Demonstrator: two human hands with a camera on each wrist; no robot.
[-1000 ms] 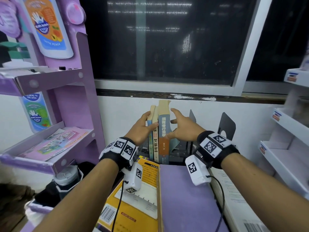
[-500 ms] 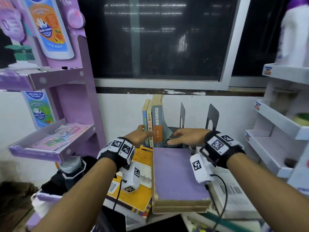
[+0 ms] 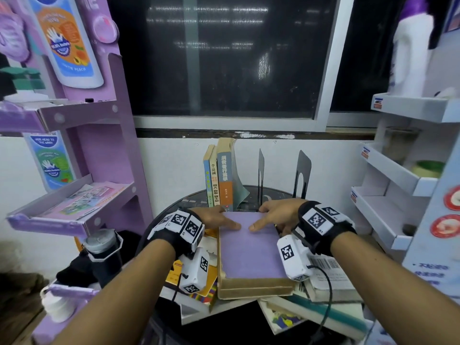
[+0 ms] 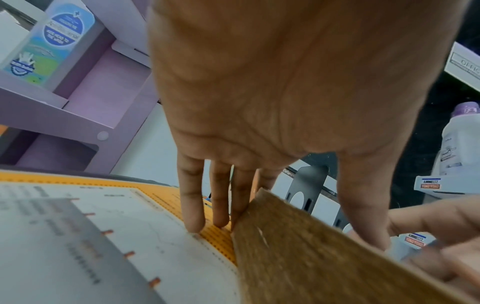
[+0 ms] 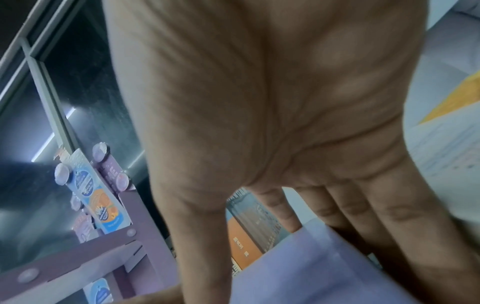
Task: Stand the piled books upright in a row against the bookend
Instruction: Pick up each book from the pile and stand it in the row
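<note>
"WHITE PEACH" on the big bottle picture (image 3: 67, 43); Chinese titles on upright book spines (image 3: 224, 175).

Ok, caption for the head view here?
Both hands, left hand and right hand, grasp the thick purple-covered book atop the pile; three books stand upright behind.

Lilac-covered book (image 3: 251, 247) over an orange-yellow book (image 3: 211, 277).

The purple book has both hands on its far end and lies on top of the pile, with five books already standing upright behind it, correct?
Not quite: the head view shows three upright books, not five. The rest holds: both the left hand and right hand are on the far end of the purple book atop the pile.
</note>
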